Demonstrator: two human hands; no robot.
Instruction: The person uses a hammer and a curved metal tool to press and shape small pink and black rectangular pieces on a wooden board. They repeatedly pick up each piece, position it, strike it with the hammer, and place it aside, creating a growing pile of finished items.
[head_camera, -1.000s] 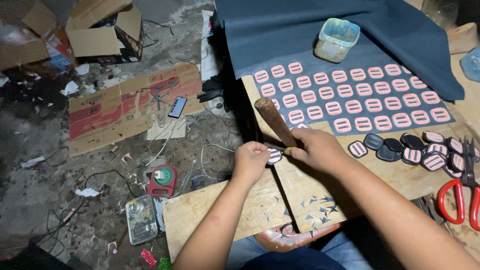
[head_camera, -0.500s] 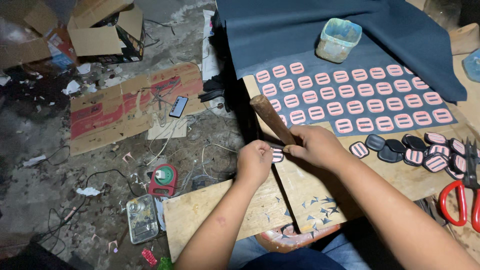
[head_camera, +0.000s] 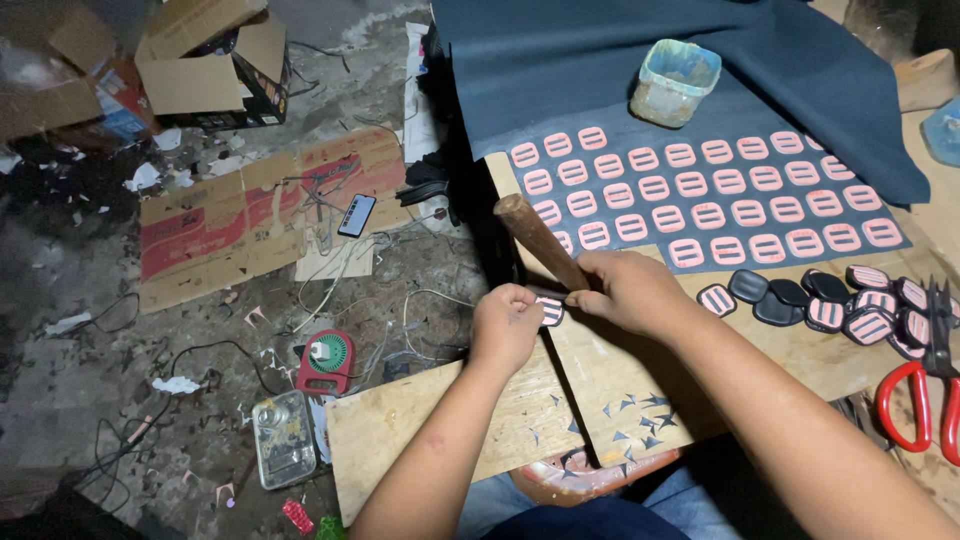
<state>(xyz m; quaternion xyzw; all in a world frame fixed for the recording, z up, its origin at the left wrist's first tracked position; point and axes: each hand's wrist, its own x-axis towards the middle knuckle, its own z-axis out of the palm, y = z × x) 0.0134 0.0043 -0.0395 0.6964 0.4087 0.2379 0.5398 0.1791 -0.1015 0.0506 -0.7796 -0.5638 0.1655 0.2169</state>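
While pinched: small pink-striped black patch (head_camera: 551, 310).

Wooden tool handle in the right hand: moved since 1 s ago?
Yes, slightly. The brown wooden tool handle in the right hand has tilted so its free end sits further left of the rows of pink-and-black patches on the dark cloth.

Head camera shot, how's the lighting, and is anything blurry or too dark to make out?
Head view: the dark cloth and its pink patches are evenly lit and sharp; both hands, left and right, look crisp; the floor's left corner falls into shadow; no strong glare.
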